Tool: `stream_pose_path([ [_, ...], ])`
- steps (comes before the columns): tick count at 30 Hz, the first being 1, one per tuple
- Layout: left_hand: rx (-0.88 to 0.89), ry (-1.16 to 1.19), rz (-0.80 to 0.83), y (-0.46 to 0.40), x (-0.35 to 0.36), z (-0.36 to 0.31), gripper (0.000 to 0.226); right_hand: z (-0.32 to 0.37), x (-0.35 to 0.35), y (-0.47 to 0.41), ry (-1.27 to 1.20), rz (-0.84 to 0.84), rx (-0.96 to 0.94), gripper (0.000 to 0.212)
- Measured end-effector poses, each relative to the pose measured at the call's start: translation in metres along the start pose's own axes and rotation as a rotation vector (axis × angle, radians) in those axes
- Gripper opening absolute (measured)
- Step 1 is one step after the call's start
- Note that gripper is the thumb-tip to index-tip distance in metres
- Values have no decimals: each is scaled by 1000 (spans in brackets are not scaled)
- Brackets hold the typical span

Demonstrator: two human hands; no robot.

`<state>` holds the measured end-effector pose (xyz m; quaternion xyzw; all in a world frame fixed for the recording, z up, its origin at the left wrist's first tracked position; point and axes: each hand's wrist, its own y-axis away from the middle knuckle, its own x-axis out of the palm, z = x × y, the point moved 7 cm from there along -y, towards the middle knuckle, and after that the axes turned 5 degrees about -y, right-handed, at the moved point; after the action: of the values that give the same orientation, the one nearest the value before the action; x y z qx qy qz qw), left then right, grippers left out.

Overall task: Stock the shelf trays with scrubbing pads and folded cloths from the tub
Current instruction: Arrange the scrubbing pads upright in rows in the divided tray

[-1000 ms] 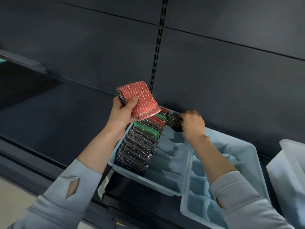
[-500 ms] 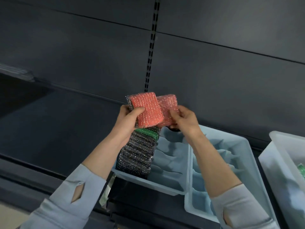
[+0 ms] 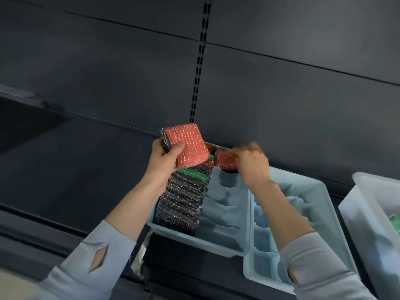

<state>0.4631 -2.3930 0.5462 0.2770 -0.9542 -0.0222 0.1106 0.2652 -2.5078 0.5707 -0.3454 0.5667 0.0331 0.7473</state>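
— Left hand (image 3: 163,158)?
— Gripping small stack of scrubbing pads (image 3: 187,147), red one on top, thumb across its face, raised above left tray (image 3: 218,243).

— Right hand (image 3: 252,164)?
— Pinching single red pad (image 3: 226,161), held upright at far end of left tray's second column; hand blurred.

— Left tray contents?
— First column packed with pads on edge (image 3: 180,202): dark silver-flecked ones nearest, then green, then red at back. Second column otherwise showing bare dividers.

— Adjacent items?
— Second tray (image 3: 324,195) touching the first on the right, compartments showing bare dividers. Tub (image 3: 368,200) at far right, something green inside. Dark shelving panel (image 3: 108,72) behind.
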Motion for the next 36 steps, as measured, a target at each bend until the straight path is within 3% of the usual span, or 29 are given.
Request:
stream_pose_path([
  [3,0,-2,-2,-1,-2,1,39,3,17,8,60,117,-27,32],
  [7,23,-16,22,-4,-1,3,41,-4,18,8,-51,22,-34,37],
  [13,42,-36,101,-3,12,2,57,-1,34,-3,-97,118,5,13],
  [14,46,-40,116,-3,15,1,59,-1,28,-4,-157,83,25,9],
  [16,49,-53,132,-2,20,2,62,-1,10,-3,-434,8,153,31],
  [18,59,-67,138,-2,26,4,63,3,3,-4,-762,92,296,53],
  [19,66,-72,144,-1,30,4,63,10,4,-4,-899,173,326,53],
  [22,82,-64,169,1,40,4,61,24,6,1,-1181,317,389,23],
  [27,45,-40,148,-2,38,5,37,9,1,7,-1445,282,527,7],
  [29,56,-80,123,-3,33,5,34,-18,-5,8,-1340,133,578,5],
  [30,58,-90,112,-3,31,5,33,-32,-12,8,-1171,51,542,7],
  [33,51,-86,88,-3,24,7,35,-44,-23,11,-615,9,322,15],
  [36,49,-74,80,-3,21,9,35,-25,-24,16,-311,-41,104,15],
])
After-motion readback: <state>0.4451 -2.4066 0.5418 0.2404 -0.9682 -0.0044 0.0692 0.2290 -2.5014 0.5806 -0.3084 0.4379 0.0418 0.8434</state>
